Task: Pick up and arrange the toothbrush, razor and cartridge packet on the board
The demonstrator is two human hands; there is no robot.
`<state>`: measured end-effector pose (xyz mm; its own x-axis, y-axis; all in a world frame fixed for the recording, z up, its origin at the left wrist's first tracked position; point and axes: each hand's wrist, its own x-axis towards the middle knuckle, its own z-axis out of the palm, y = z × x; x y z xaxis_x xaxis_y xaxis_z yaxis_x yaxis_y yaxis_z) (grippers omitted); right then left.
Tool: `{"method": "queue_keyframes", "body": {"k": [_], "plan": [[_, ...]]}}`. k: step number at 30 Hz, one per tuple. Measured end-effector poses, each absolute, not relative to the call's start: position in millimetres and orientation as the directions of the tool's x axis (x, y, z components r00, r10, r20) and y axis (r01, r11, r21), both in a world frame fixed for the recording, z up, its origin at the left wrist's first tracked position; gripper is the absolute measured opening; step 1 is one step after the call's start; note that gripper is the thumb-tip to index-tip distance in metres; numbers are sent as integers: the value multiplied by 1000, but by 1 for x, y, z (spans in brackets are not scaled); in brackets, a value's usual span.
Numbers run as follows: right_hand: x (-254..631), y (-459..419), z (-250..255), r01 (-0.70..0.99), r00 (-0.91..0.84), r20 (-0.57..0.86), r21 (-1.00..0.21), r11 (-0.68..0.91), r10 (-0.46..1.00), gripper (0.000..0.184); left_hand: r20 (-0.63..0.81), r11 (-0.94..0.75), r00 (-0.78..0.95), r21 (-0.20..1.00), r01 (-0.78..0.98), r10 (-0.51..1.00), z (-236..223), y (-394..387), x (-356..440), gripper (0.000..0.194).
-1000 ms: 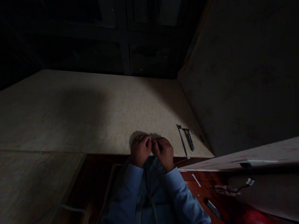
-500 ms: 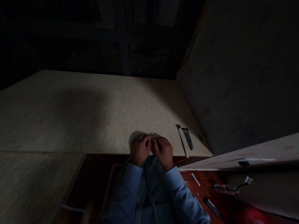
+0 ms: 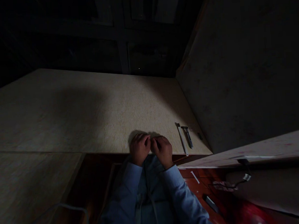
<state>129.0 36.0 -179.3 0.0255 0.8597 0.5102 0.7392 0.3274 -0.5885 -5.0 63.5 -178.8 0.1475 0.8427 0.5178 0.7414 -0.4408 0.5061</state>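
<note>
No readable text or numbers before you, white tag point(image 3: 247, 177) on cable point(image 3: 248, 169), lower right of frame, print illegible to you

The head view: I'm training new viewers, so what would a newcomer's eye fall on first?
The left hand and right hand come first, curled side by side at the near edge of the pale tabletop. To their right lie a white toothbrush and a dark razor. A blurred red patch stands out at the lower right.
</note>
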Motion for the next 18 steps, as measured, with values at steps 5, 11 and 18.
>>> {"method": "queue_keyframes", "body": {"k": [5,11,18], "plan": [[129,36,-180,737,33,509,-593,323,860,28,509,-439,150,513,737,848,-178,63,-5,15],[129,37,-181,744,35,518,-584,324,855,28,501,-430,143,523,736,854,-178,64,-5,17],[126,37,-175,733,57,479,-616,289,876,26,478,-407,58,670,621,876,-179,66,-13,23]]}}
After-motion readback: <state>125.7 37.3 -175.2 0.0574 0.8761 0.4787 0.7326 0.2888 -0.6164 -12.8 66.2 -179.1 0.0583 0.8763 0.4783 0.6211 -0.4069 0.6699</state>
